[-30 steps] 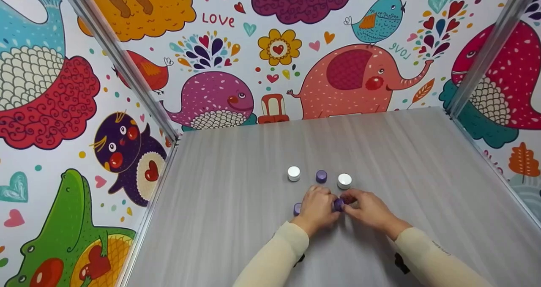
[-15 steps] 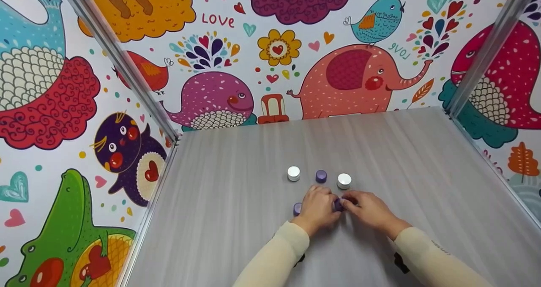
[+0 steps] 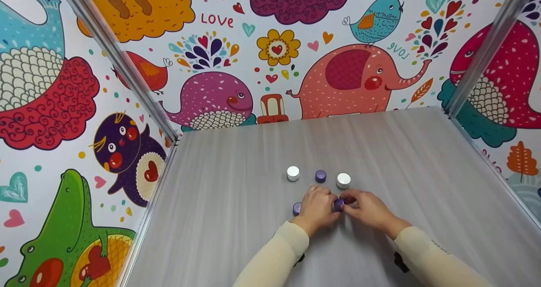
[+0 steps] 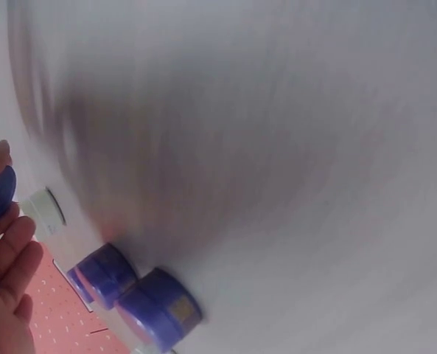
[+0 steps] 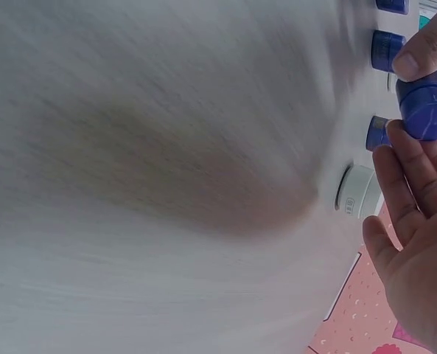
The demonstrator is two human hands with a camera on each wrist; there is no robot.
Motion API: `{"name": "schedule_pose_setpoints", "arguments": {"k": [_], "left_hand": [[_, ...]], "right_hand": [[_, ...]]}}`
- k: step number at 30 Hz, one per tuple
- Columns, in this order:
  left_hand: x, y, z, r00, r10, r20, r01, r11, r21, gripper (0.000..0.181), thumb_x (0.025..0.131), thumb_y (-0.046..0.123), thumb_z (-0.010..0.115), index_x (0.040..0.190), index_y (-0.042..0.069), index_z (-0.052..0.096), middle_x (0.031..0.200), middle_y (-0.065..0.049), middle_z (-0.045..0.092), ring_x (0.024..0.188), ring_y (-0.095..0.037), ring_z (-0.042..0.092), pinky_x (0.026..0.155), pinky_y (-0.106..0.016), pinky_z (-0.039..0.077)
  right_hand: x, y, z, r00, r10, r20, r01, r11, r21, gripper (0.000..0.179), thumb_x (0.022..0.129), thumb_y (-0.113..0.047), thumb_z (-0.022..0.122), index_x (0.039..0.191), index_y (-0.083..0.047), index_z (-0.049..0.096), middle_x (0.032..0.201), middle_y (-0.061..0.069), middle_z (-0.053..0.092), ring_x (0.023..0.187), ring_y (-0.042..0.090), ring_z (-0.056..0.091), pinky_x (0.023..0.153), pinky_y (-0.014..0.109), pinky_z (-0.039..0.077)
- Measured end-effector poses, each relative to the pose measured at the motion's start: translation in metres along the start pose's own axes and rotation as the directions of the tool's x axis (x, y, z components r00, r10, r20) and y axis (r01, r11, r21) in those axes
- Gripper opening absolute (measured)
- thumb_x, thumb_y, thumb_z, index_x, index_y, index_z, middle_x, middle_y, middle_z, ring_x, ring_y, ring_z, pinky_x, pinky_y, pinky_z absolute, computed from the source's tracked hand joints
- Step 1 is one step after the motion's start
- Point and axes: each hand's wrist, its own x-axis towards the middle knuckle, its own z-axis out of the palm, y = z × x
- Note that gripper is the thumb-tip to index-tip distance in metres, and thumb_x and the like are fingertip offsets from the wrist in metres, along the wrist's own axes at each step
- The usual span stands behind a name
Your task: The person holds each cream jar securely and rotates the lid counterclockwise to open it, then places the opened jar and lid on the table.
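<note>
We see walls (image 3: 277, 20) printed with cartoon animals, hearts and flowers on the far side and both flanks, with metal posts (image 3: 116, 54) at the corners. Inside them we look down on a grey, wood-grained bench (image 3: 228, 173). Two pale sleeves (image 3: 277, 255) reach in from the near edge, ending in bare hands that nearly meet. The left hand (image 3: 318, 206), its back towards us in the head view, pinches one side of a small purple jar (image 3: 338, 205); the right hand (image 3: 371, 209) pinches the other side between thumb and fingers, so the jar sits tilted between the two, above the bench. Beyond them stand two white jars (image 3: 343, 180), one just past the right hand and one farther left. Between those two we find another purple jar, the far one (image 3: 321, 176), upright, and a near-left one (image 3: 297, 209) partly covered by the left hand. From the right wrist we make out a further one (image 5: 387, 50) near these, which we cannot pick out from the head.
</note>
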Motion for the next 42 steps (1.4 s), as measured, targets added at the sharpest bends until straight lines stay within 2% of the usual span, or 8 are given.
{"name": "schedule_pose_setpoints", "arguments": {"k": [5,12,17,24,29,32,39,42], "left_hand": [[0.0000,0.0004,-0.0005,1.000,-0.004,0.008,0.004,1.000,0.011,0.032,0.074,0.047,0.077,0.093,0.021,0.079,0.082,0.007,0.066,0.082,-0.015,0.062,0.088,-0.029,0.043],[0.0014,0.0016,-0.0026,0.999,-0.015,0.050,0.014,1.000,0.013,0.034,0.076,0.048,0.076,0.097,0.021,0.079,0.087,0.008,0.067,0.085,-0.014,0.062,0.088,-0.028,0.043],[0.0015,0.0018,-0.0025,0.999,-0.008,0.052,0.007,1.000,0.019,0.032,0.076,0.047,0.076,0.095,0.021,0.078,0.086,0.008,0.066,0.086,-0.014,0.062,0.092,-0.028,0.042],[0.0005,0.0008,-0.0016,0.999,-0.005,0.033,0.005,1.000,0.000,0.028,0.073,0.044,0.079,0.090,0.022,0.079,0.077,0.008,0.062,0.079,-0.017,0.060,0.082,-0.028,0.043],[0.0001,0.0012,-0.0017,0.998,-0.013,0.058,0.013,1.000,0.005,0.027,0.075,0.044,0.077,0.090,0.022,0.078,0.079,0.008,0.063,0.080,-0.016,0.060,0.087,-0.028,0.042],[-0.0001,0.0022,-0.0025,0.997,-0.017,0.072,0.016,1.000,0.008,0.028,0.077,0.045,0.076,0.092,0.022,0.078,0.081,0.007,0.064,0.082,-0.016,0.061,0.088,-0.029,0.042],[0.0006,0.0031,-0.0045,0.996,-0.026,0.088,0.026,1.000,0.002,0.033,0.078,0.048,0.077,0.098,0.021,0.078,0.086,0.008,0.066,0.086,-0.015,0.061,0.090,-0.028,0.042],[0.0006,0.0031,-0.0047,0.995,-0.021,0.098,0.021,1.000,0.007,0.032,0.077,0.047,0.077,0.097,0.022,0.078,0.085,0.008,0.066,0.085,-0.015,0.061,0.091,-0.029,0.042]], "right_hand": [[-0.0004,-0.0001,0.0004,1.000,0.010,-0.003,-0.010,1.000,0.002,0.022,0.092,-0.021,0.071,0.109,-0.009,0.070,0.102,0.000,0.070,0.092,0.019,0.067,0.081,0.044,0.054],[0.0006,-0.0010,0.0006,0.995,0.100,-0.008,-0.100,0.994,-0.031,0.027,0.099,-0.033,0.060,0.107,-0.010,0.072,0.096,-0.006,0.069,0.080,0.011,0.060,0.077,0.038,0.052],[0.0002,0.0002,0.0006,0.999,0.051,0.005,-0.051,0.999,0.000,0.018,0.096,-0.026,0.066,0.105,-0.012,0.072,0.092,-0.007,0.068,0.080,0.010,0.062,0.073,0.034,0.052],[0.0000,-0.0006,-0.0014,1.000,0.006,0.010,-0.006,1.000,0.025,0.019,0.090,-0.019,0.071,0.108,-0.012,0.070,0.101,-0.004,0.070,0.092,0.017,0.067,0.080,0.042,0.053],[-0.0007,-0.0006,0.0000,1.000,-0.009,0.008,0.009,1.000,0.018,0.019,0.090,-0.018,0.071,0.108,-0.011,0.070,0.100,-0.003,0.070,0.091,0.018,0.067,0.080,0.042,0.053],[-0.0011,-0.0010,0.0005,1.000,-0.002,0.000,0.002,1.000,0.005,0.019,0.092,-0.018,0.068,0.109,-0.009,0.070,0.100,-0.002,0.070,0.089,0.017,0.066,0.079,0.043,0.053],[-0.0008,-0.0030,0.0002,0.997,0.082,-0.016,-0.082,0.996,-0.042,0.019,0.098,-0.028,0.062,0.105,-0.013,0.071,0.093,-0.007,0.067,0.079,0.012,0.058,0.075,0.038,0.050],[-0.0007,-0.0030,0.0003,0.998,0.064,-0.006,-0.064,0.998,-0.026,0.016,0.097,-0.026,0.064,0.105,-0.013,0.071,0.093,-0.008,0.068,0.080,0.011,0.061,0.074,0.037,0.051]]}}
